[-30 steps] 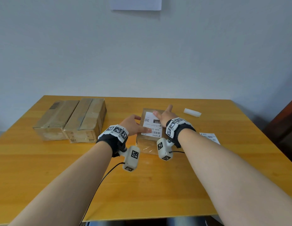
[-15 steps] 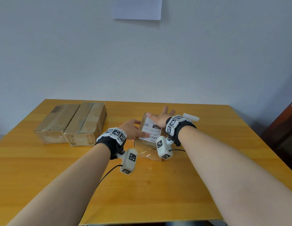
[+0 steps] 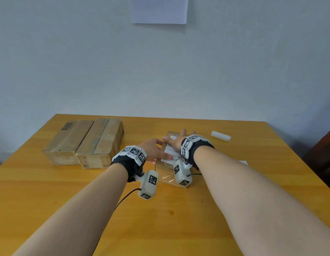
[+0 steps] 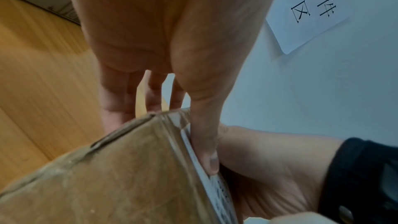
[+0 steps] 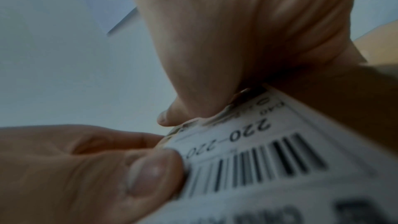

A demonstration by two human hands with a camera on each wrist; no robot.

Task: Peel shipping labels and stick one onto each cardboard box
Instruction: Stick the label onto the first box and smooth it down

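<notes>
A small cardboard box (image 3: 165, 177) stands mid-table with a white shipping label (image 3: 169, 156) on its top. My right hand (image 3: 179, 140) lies flat on the label with fingers spread, and the palm presses the printed barcode label (image 5: 269, 168). My left hand (image 3: 154, 150) is at the box's left edge. Its thumb (image 4: 206, 142) lies straight along the label's edge (image 4: 217, 186), and its fingers reach down the far side of the box (image 4: 118, 176). Two larger cardboard boxes (image 3: 68, 143) (image 3: 101, 143) sit side by side at the left, with no white label showing.
A white rolled strip of paper (image 3: 220, 136) lies at the back right. The corner of another label sheet (image 3: 243, 162) shows behind my right forearm. A printed paper (image 3: 160, 10) hangs on the wall. The table's front and right edges are close by.
My right hand has slid over the label and now covers more of it. The left thumb stays on the label's near left part. The box has not shifted.
</notes>
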